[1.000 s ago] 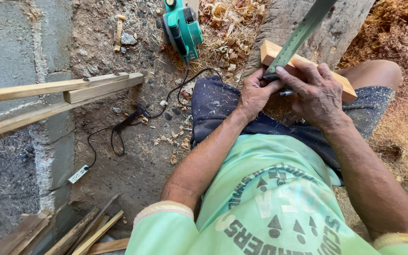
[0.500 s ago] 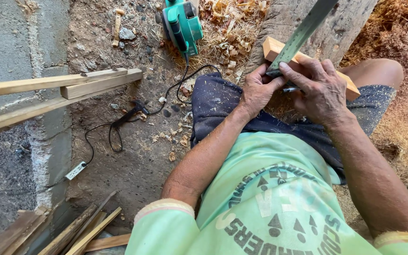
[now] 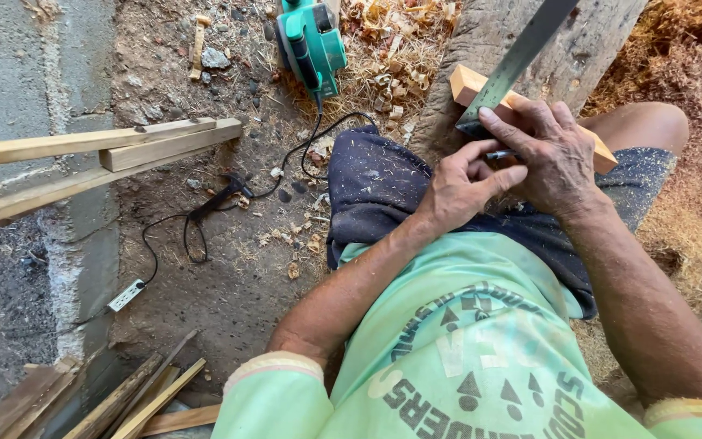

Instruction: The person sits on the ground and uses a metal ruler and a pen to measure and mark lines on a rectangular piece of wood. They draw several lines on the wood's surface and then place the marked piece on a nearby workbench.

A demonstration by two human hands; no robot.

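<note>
Right hand: your fingers press the metal ruler flat on the wood block, so it stays put.
Left hand: beside the block, fingers curled, maybe around a pencil.

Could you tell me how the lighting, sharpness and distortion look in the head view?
Head view: even daylight, soft shadows only; the metal square shows a dull sheen, no glare. Both the left hand and right hand on the wood block are sharp, as is the green planer. Wide-angle stretching bends the planks near the edges.
</note>
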